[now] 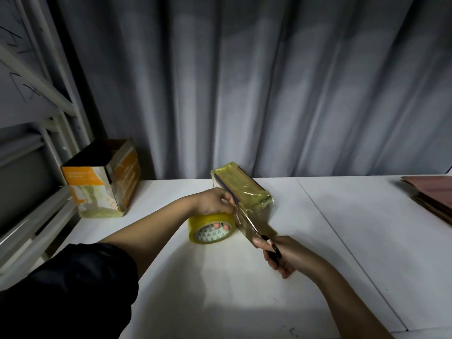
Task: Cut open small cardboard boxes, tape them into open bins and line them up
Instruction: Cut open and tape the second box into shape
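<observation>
Nearest, right hand (281, 255) gripping black-handled scissors (259, 234), snipping tape at tape-wrapped brown cardboard box (244, 192) mid-table; at ten o'clock, left hand (212, 200) holding yellow-tinted tape roll (211, 227), fingers through core; next, probably: pressing cut end flat.

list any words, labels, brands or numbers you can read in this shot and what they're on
Nothing here can be read.
Orange and white box: small pale print on its orange band, too blurred to read.
Tape roll: its core shows a green triangle pattern, no legible words.
Whiteboard: dark scribbled marks, not readable as letters.
Taped box: no visible print.
</observation>
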